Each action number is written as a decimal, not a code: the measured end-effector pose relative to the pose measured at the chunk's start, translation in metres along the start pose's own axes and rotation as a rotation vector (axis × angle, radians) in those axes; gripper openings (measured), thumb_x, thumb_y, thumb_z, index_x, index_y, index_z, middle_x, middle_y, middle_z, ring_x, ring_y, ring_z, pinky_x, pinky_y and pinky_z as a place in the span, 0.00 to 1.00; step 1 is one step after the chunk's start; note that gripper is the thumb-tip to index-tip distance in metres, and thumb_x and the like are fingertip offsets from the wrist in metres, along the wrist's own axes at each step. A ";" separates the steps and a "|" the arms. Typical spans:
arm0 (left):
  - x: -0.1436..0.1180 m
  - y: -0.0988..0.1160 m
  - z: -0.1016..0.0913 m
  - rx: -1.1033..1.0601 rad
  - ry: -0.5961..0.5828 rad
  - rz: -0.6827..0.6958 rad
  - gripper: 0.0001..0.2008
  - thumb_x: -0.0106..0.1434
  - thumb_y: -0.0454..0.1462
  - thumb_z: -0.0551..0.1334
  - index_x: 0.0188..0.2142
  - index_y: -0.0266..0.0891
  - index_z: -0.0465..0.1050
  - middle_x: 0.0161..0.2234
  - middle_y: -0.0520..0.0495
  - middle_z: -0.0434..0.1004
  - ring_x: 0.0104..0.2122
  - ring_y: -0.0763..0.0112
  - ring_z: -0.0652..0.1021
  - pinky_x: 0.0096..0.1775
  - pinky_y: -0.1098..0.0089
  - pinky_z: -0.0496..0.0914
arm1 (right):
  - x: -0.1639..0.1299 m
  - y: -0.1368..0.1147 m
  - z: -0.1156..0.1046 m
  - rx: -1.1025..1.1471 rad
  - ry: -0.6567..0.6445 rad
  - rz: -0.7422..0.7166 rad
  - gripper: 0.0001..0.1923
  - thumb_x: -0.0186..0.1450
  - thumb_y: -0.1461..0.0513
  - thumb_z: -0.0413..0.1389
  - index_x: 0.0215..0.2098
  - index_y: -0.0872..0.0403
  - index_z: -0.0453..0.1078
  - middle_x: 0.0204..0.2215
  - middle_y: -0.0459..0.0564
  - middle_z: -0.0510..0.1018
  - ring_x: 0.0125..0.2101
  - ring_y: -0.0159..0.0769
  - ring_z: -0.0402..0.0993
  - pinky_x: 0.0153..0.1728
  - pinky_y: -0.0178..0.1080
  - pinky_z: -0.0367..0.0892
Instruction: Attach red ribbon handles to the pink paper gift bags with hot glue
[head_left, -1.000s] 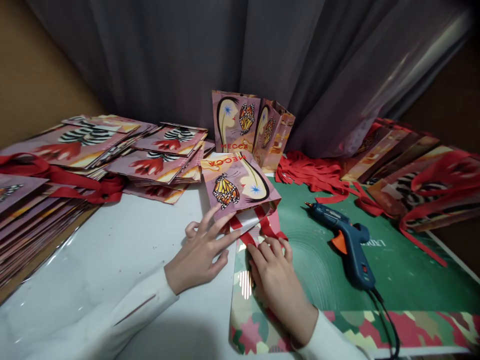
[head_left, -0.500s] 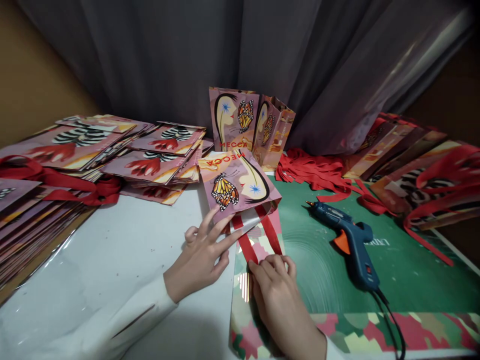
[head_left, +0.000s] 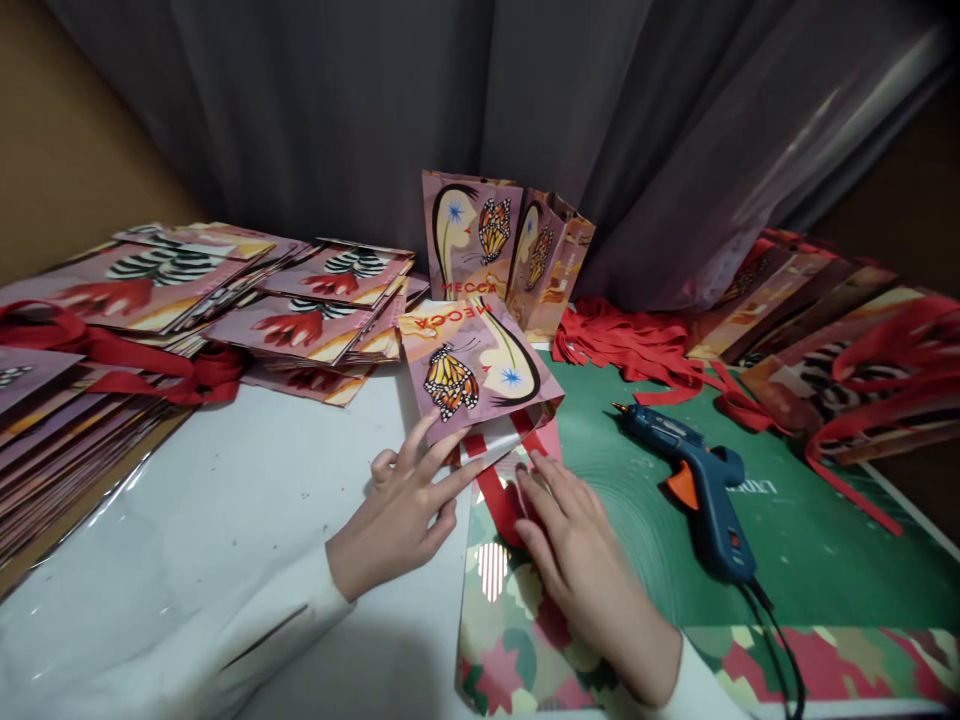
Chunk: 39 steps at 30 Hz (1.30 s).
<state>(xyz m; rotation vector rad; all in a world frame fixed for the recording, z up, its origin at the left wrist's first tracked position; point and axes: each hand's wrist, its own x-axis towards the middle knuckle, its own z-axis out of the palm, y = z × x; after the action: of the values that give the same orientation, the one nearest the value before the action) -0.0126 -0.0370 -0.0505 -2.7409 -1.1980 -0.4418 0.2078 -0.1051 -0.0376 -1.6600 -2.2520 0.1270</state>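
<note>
Draped grey curtain (head_left: 337, 120); hands (head_left: 405, 515) touching printed paper bag (head_left: 484, 370), flat red ribbon (head_left: 498, 504).

Dim light, edges visibly stretched

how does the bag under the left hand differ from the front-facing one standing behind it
The lying bag is down with its mouth toward the person; the standing bag is upright. MECCA reads upside down on the lying bag, right way up on the standing bag. Red ribbon shows at the lying bag's mouth, none on the standing bag. Both carry an orange butterfly print.
</note>
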 end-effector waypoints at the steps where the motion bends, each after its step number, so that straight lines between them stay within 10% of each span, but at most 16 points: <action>1: 0.000 0.000 0.000 -0.001 -0.001 0.000 0.31 0.64 0.33 0.52 0.64 0.59 0.54 0.63 0.44 0.59 0.66 0.45 0.50 0.42 0.56 0.61 | 0.003 0.006 0.002 -0.012 -0.029 0.009 0.24 0.72 0.57 0.46 0.63 0.59 0.61 0.64 0.60 0.63 0.63 0.47 0.58 0.59 0.54 0.60; 15: -0.001 -0.001 0.000 -0.012 -0.007 0.008 0.31 0.64 0.32 0.51 0.64 0.59 0.54 0.61 0.44 0.61 0.66 0.44 0.51 0.43 0.56 0.61 | -0.005 0.024 0.004 -0.047 0.007 0.055 0.25 0.72 0.57 0.44 0.65 0.57 0.58 0.64 0.60 0.62 0.64 0.47 0.56 0.61 0.59 0.54; 20: -0.003 -0.003 0.001 -0.012 -0.005 0.025 0.32 0.64 0.32 0.51 0.65 0.58 0.54 0.62 0.43 0.60 0.65 0.42 0.50 0.42 0.57 0.61 | -0.025 0.068 -0.028 -0.335 0.292 0.713 0.31 0.68 0.48 0.45 0.54 0.65 0.66 0.46 0.73 0.71 0.49 0.62 0.69 0.42 0.60 0.68; 24: -0.003 -0.004 0.002 -0.027 -0.007 0.028 0.31 0.64 0.32 0.52 0.64 0.58 0.55 0.63 0.43 0.59 0.65 0.42 0.50 0.42 0.57 0.62 | -0.047 0.116 -0.043 -0.483 0.031 0.988 0.35 0.62 0.43 0.51 0.47 0.69 0.68 0.39 0.75 0.73 0.42 0.65 0.72 0.36 0.55 0.68; 28: -0.002 -0.004 0.002 -0.038 -0.005 0.026 0.30 0.63 0.32 0.53 0.63 0.59 0.57 0.63 0.44 0.58 0.66 0.43 0.50 0.44 0.56 0.62 | -0.049 0.146 -0.054 -0.159 -0.088 1.025 0.26 0.58 0.45 0.56 0.39 0.60 0.69 0.33 0.65 0.78 0.34 0.54 0.76 0.33 0.47 0.69; 39: -0.003 -0.005 0.004 -0.043 0.026 0.034 0.29 0.63 0.32 0.53 0.62 0.59 0.60 0.62 0.44 0.60 0.66 0.43 0.51 0.46 0.54 0.62 | -0.060 0.115 -0.087 1.140 0.292 1.175 0.22 0.46 0.59 0.69 0.36 0.53 0.68 0.25 0.46 0.78 0.25 0.33 0.74 0.28 0.32 0.71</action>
<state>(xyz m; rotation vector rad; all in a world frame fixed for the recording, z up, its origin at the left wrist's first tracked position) -0.0178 -0.0349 -0.0555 -2.7776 -1.1470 -0.5037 0.3565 -0.1362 0.0004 -1.7668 -0.4482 1.0793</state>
